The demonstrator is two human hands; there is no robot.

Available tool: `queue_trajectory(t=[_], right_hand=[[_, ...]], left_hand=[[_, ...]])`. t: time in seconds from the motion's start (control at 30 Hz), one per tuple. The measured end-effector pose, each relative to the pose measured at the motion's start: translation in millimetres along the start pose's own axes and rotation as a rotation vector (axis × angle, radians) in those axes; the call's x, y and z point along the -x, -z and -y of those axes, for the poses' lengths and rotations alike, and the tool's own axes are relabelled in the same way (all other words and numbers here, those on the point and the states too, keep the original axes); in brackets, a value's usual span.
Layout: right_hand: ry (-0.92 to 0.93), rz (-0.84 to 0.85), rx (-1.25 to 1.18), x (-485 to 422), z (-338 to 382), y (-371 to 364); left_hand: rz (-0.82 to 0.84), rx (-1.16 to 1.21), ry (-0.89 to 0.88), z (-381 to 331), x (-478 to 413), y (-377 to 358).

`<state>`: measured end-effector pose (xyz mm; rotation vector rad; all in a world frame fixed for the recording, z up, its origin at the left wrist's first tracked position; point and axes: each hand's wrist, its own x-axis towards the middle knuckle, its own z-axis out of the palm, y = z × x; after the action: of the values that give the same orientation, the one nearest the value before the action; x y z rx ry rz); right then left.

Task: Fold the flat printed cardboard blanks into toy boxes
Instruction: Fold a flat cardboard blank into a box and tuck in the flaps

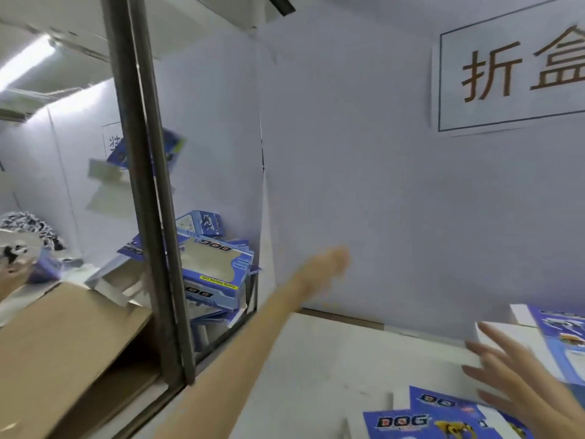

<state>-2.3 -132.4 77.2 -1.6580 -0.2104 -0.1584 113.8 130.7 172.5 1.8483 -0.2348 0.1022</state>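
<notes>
A brown carton (pixel 63 337) sits at far left beside a dark post (pixel 148 191). Behind the post, folded blue boxes (pixel 215 274) lie heaped. The left hand (pixel 329 264) reaches out blurred, empty, fingers loose. Flat printed blanks (pixel 408 423) lie on the desk (pixel 316 359), the right hand (pixel 506 378) spread open above them.
</notes>
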Motion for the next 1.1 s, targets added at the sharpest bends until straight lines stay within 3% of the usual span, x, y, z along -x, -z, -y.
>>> queue_trajectory(t=[0.1,0.2,0.3,0.43,0.6,0.8,0.93,1.07,1.1], right_hand=[[0.026,0.061,0.285,6.4,-1.8,-7.0],[-0.024,0.150,0.487,8.5,-3.1,-8.7],[-0.148,0.222,0.736,6.4,-10.5,-2.5],[-0.305,0.330,0.992,9.9,-15.8,7.7],[-0.217,0.139,0.940,11.3,-10.5,25.1],[-0.256,0.096,0.998,14.9,-13.8,27.3],[-0.061,-0.051,0.942,13.4,-8.1,36.1],[0.257,-0.584,0.762,17.2,17.6,39.2],[0.284,-0.651,0.683,19.3,23.7,37.9]], left_hand=[[0.512,-0.602,0.166,35.1,43.6,-62.9],[0.788,-0.883,0.254,73.2,61.2,-108.4],[0.728,-0.997,0.298,88.8,60.0,-127.0],[0.647,-1.069,0.192,88.2,59.5,-133.4],[0.588,-0.919,0.135,98.8,62.4,-139.1],[0.504,-1.063,0.039,87.3,63.8,-142.0],[0.454,-0.548,-0.076,44.9,54.3,-101.3],[0.170,-0.025,-0.216,-0.8,58.9,-53.1],[0.122,0.127,-0.250,-6.9,62.2,-49.6]])
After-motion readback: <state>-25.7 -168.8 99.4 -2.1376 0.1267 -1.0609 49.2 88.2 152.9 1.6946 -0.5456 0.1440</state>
